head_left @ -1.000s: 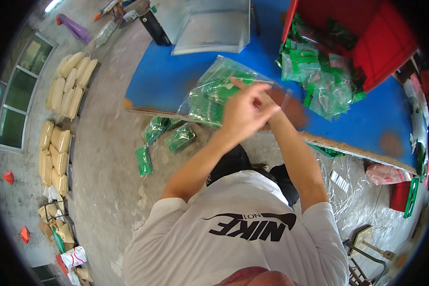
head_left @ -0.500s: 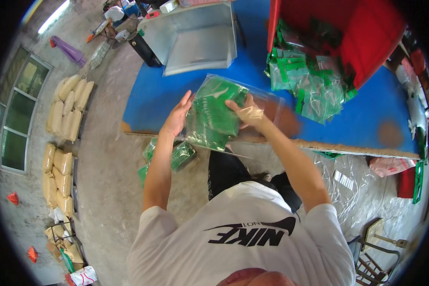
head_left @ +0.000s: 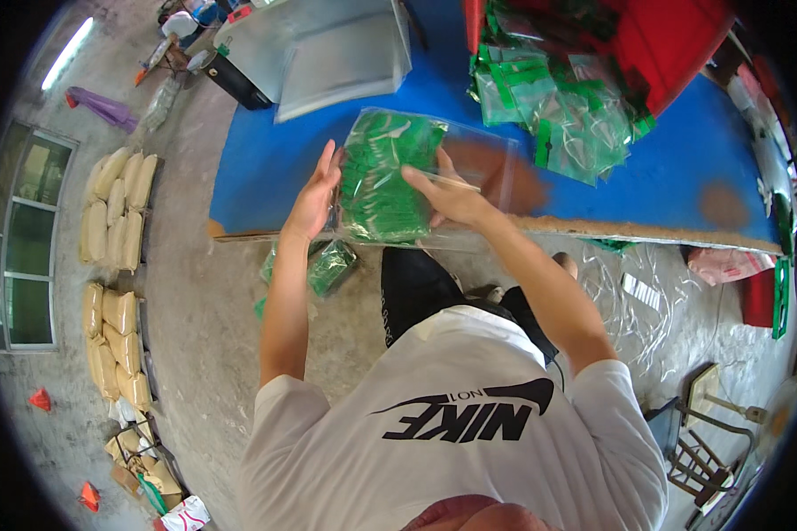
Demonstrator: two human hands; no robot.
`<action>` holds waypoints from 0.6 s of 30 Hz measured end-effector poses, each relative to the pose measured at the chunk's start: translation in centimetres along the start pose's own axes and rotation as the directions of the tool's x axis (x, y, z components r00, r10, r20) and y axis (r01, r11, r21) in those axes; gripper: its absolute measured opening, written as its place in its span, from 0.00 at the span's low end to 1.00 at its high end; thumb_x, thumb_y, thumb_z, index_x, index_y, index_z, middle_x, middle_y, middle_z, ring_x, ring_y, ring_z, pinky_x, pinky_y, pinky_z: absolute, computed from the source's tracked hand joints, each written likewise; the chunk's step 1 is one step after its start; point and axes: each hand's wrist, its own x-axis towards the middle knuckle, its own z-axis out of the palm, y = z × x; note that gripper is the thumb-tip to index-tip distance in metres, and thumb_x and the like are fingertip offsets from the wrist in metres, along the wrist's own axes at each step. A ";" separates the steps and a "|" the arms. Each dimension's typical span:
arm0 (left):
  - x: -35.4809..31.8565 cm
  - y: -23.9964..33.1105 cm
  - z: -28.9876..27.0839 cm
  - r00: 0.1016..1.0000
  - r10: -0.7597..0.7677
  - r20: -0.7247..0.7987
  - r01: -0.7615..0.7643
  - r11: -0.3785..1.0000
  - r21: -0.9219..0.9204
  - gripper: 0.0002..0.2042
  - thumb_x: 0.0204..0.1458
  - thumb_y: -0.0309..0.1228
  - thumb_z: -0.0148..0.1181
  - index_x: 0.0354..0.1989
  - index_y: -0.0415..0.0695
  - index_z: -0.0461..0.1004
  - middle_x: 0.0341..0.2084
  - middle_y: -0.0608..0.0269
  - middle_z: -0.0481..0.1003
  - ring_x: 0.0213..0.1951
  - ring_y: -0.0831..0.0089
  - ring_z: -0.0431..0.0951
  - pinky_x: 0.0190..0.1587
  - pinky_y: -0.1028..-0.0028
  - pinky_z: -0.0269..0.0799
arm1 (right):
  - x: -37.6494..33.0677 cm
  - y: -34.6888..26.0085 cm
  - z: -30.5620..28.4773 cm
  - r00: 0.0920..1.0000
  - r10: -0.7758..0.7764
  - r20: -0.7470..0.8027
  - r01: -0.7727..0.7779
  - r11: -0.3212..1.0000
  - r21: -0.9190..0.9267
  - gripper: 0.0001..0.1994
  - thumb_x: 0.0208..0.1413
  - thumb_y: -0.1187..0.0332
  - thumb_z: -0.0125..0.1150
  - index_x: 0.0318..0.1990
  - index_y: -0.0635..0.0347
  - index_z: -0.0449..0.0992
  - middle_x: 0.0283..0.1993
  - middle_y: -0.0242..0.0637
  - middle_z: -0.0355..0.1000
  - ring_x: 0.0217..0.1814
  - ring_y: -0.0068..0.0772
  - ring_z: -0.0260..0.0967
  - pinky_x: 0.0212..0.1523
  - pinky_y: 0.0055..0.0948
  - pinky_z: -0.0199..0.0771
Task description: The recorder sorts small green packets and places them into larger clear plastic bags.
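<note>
A large clear plastic bag (head_left: 390, 177) packed with a stack of green-edged pouches is held level over the front edge of the blue table. My right hand (head_left: 452, 193) grips the packed bag from its right side, thumb on top and fingers toward the far side. Loose clear film of the bag spreads out to the right, past that hand. Against the bag's left side stands my left hand (head_left: 314, 202), its fingers stretched out and pointing away from me.
The blue table (head_left: 266, 168) carries a stack of clear sheets (head_left: 341, 71), a black cylinder (head_left: 237, 81) and a red bin (head_left: 673, 44) spilling green-edged pouches (head_left: 584, 133). Green packs (head_left: 332, 265) lie on the floor below. Tan sacks (head_left: 115, 332) line the left wall; a chair (head_left: 704, 442) stands lower right.
The packed bag has turned from tilted to nearly straight, its lower edge now level. Both hands moved with it, slightly left and away from me. The whole view has shifted a little.
</note>
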 end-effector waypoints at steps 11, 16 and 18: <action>-0.2 0.7 1.6 0.996 0.020 0.091 -0.077 0.728 0.682 0.49 0.38 0.31 0.78 0.71 0.45 0.55 0.70 0.51 0.54 0.70 0.61 0.54 0.70 0.66 0.50 | 0.6 5.7 -0.6 0.705 -0.668 -0.238 0.610 0.742 -0.278 0.32 0.53 0.63 0.67 0.62 0.72 0.63 0.34 0.50 0.78 0.28 0.32 0.76 0.31 0.30 0.76; 0.1 1.3 2.2 0.986 0.089 0.140 -0.166 0.442 0.882 0.50 0.37 0.42 0.79 0.70 0.46 0.57 0.70 0.46 0.53 0.71 0.54 0.53 0.71 0.61 0.50 | 3.4 2.1 1.3 0.928 -0.178 -0.328 0.278 0.916 0.290 0.13 0.53 0.69 0.66 0.42 0.67 0.73 0.32 0.44 0.78 0.28 0.36 0.77 0.34 0.35 0.77; -0.2 1.8 2.5 0.995 0.056 0.078 -0.092 0.344 0.934 0.52 0.36 0.46 0.79 0.71 0.46 0.56 0.70 0.45 0.52 0.71 0.53 0.52 0.70 0.60 0.51 | 1.7 3.6 1.0 0.873 -0.305 -0.380 0.381 0.913 0.143 0.13 0.54 0.68 0.66 0.41 0.67 0.73 0.31 0.45 0.77 0.30 0.38 0.77 0.35 0.36 0.76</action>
